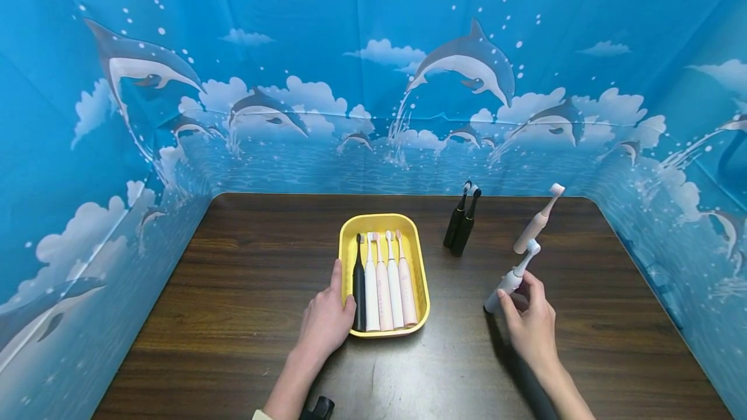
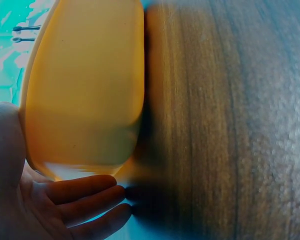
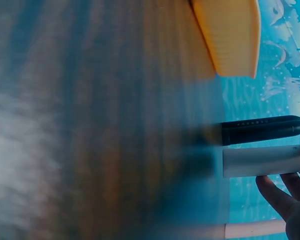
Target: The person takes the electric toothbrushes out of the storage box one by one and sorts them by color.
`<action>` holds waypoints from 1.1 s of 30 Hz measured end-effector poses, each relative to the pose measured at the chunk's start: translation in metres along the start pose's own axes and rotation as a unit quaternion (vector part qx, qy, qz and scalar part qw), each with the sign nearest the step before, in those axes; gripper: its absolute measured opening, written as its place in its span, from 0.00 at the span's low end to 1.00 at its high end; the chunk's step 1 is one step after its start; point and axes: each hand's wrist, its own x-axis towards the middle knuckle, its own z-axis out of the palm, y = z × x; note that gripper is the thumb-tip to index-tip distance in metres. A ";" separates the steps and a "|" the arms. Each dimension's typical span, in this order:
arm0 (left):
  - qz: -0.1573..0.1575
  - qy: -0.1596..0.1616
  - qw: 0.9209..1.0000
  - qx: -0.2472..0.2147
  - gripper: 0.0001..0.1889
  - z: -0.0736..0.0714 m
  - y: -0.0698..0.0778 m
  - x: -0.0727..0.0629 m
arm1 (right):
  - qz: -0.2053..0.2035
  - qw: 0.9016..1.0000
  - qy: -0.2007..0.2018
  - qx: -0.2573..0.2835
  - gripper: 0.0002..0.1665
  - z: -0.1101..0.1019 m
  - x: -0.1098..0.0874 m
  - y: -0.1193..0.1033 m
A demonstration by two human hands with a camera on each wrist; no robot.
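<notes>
My left hand holds the left side of a yellow tray, with the thumb over the rim and the fingers straight along the outer wall. In the left wrist view those fingers lie beside the tray's wall. Inside the tray lie a black electric toothbrush, two white ones and two pink ones, side by side, heads away from me. To the right, my right hand pinches a white electric toothbrush by its handle, head up, its base close over the table.
Two black electric toothbrushes stand close together behind the tray's right side. A pink electric toothbrush stands just beyond my right hand. The dark wooden table is enclosed by a blue dolphin-print curtain. A small black object shows beside my left wrist.
</notes>
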 end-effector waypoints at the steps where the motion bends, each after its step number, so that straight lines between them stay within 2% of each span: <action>1: -0.002 -0.001 1.000 0.000 0.40 0.000 0.000 0.000 | 0.000 1.000 -0.002 0.000 0.31 0.000 -0.001 0.000; 8: -0.007 -0.003 1.000 -0.001 0.40 0.001 0.000 0.000 | -0.003 1.000 -0.001 -0.006 0.33 0.002 -0.005 0.000; 15: 0.000 0.001 1.000 0.000 0.40 0.000 0.000 0.001 | -0.003 1.000 0.007 0.017 0.36 0.004 -0.006 0.001; 21: 0.004 0.001 1.000 0.000 0.40 0.000 0.000 0.000 | 0.013 0.999 -0.006 0.029 0.36 0.006 -0.007 0.000; 26: 0.002 0.001 1.000 0.000 0.40 0.001 -0.001 0.000 | 0.008 1.000 -0.008 0.026 0.36 0.007 -0.006 -0.002; 30: 0.004 0.002 1.000 0.002 0.40 0.001 -0.002 0.000 | -0.005 1.000 0.004 0.022 0.38 0.006 -0.003 -0.005; 33: 0.006 0.002 1.000 0.001 0.40 0.000 -0.002 0.000 | -0.016 0.999 0.029 0.030 0.42 0.006 0.000 -0.007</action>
